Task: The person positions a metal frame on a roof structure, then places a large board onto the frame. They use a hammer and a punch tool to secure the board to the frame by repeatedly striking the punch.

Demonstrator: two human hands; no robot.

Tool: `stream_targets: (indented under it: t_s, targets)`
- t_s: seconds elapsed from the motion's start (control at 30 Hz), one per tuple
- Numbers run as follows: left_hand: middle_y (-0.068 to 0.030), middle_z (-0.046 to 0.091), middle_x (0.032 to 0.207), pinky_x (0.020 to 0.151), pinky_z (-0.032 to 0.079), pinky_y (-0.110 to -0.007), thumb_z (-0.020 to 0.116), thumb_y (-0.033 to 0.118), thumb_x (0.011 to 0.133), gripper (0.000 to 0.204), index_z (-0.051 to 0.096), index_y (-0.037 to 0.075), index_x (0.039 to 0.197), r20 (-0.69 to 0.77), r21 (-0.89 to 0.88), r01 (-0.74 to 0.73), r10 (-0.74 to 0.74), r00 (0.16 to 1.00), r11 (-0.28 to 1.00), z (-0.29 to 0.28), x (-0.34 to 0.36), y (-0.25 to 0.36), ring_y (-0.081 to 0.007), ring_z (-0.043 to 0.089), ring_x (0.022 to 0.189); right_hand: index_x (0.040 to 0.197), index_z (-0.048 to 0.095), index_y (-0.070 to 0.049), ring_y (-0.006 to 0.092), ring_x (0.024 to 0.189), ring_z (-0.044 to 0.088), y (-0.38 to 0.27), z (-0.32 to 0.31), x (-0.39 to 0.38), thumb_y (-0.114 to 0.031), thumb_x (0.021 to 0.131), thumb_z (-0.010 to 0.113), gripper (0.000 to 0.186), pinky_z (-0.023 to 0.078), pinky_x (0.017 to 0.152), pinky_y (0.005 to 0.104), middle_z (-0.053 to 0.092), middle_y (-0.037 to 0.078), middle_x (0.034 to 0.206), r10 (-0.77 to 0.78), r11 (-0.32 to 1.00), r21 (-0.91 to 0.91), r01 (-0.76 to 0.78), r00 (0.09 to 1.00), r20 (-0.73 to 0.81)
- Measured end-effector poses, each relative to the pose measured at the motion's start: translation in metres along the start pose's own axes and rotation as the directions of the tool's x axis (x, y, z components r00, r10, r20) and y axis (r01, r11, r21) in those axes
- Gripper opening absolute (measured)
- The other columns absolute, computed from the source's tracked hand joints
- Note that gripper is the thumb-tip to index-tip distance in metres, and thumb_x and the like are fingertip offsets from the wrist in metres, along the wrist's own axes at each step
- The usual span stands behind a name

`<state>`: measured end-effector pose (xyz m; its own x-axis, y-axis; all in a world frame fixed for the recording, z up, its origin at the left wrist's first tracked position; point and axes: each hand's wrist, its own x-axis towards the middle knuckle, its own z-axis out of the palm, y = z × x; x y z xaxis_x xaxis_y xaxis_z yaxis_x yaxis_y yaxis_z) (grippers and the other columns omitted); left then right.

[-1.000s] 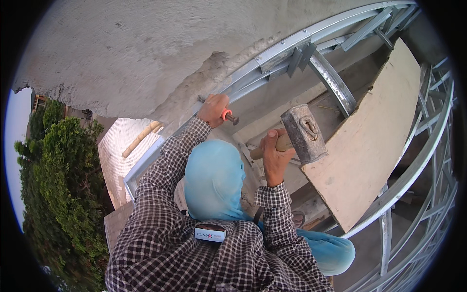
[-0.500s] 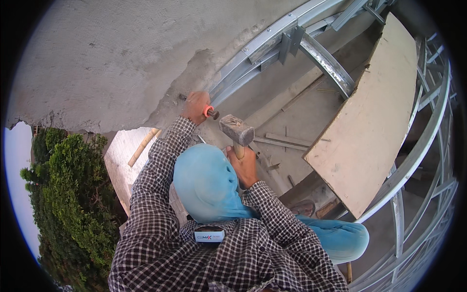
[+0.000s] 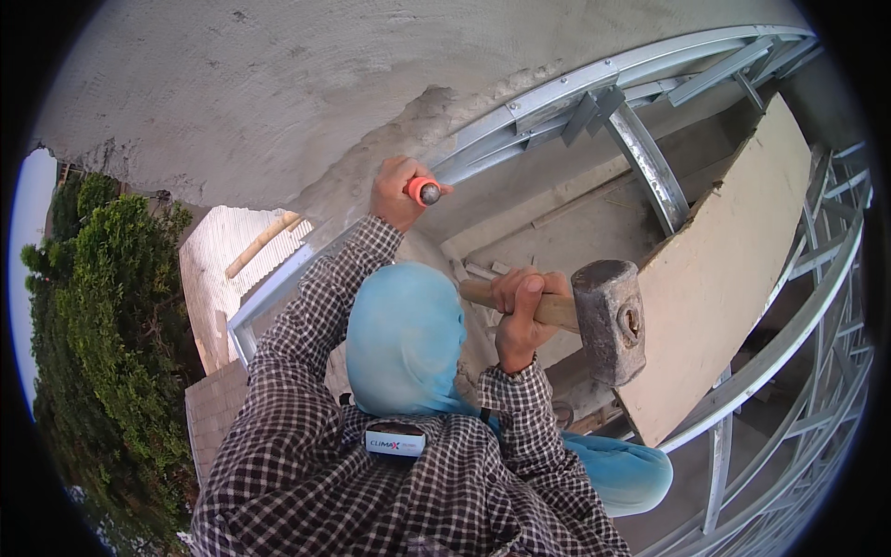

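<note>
My left hand point(image 3: 397, 192) is closed round a chisel with an orange grip point(image 3: 422, 190), its struck end facing me and its tip against the rough plaster point(image 3: 408, 121) beside a curved metal frame rail point(image 3: 557, 88). My right hand point(image 3: 522, 318) grips the wooden handle of a heavy steel club hammer point(image 3: 609, 320), held back from the chisel, head to the right. Both arms wear a checked shirt. A light blue cloth point(image 3: 404, 336) covers the middle of the view.
A grey plastered wall point(image 3: 278, 84) fills the top. A plywood board point(image 3: 724, 269) leans on the metal framework point(image 3: 798, 371) at right. Green trees point(image 3: 102, 325) and a roof with a wooden stick point(image 3: 260, 243) lie far below on the left.
The hammer swung in to the chisel half a second ago and has since been drawn back to the right. My left hand keeps the chisel on the wall.
</note>
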<state>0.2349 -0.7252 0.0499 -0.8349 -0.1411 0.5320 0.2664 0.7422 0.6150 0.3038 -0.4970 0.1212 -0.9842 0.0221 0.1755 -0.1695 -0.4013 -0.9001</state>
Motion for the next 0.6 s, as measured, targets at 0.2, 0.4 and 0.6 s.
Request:
stream_targets:
  t_s: [0.2, 0.4, 0.6]
  targets:
    - [-0.0059, 0.058, 0.068, 0.058, 0.047, -0.039, 0.089, 0.014, 0.068, 0.032, 0.058, 0.009, 0.072, -0.195, -0.045, 0.068, -0.076, 0.978, 0.997, 0.022, -0.004, 0.001, -0.0246, 0.059, 0.065, 0.087, 0.043, -0.007, 0.0105, 0.053, 0.039, 0.010, -0.002, -0.011, -0.020, 0.106, 0.053, 0.025, 0.041, 0.052, 0.0306, 0.043, 0.001, 0.063, 0.064, 0.971, -0.234, -0.048, 0.996, 0.061]
    - [-0.0082, 0.058, 0.070, 0.057, 0.046, -0.041, 0.083, 0.016, 0.076, 0.026, 0.058, 0.008, 0.074, -0.129, 0.071, -0.110, 0.118, 0.985, 0.991, 0.021, -0.012, -0.003, -0.0279, 0.058, 0.062, 0.087, 0.044, -0.006, 0.0112, 0.053, 0.040, -0.015, 0.013, 0.013, -0.019, 0.106, 0.052, 0.024, 0.041, 0.052, 0.0312, 0.043, 0.001, 0.062, -0.122, 0.982, -0.127, 0.142, 0.981, 0.153]
    - [-0.0089, 0.061, 0.072, 0.059, 0.047, -0.042, 0.080, 0.015, 0.079, 0.020, 0.061, 0.008, 0.081, -0.090, 0.060, -0.144, 0.149, 0.985, 0.988, 0.021, -0.016, 0.000, -0.0293, 0.060, 0.064, 0.084, 0.052, -0.005, 0.0111, 0.059, 0.049, 0.063, -0.031, -0.021, -0.027, 0.104, 0.059, 0.030, 0.043, 0.056, 0.0300, 0.053, 0.003, 0.067, 0.155, 0.893, -0.445, -0.075, 0.977, 0.146]
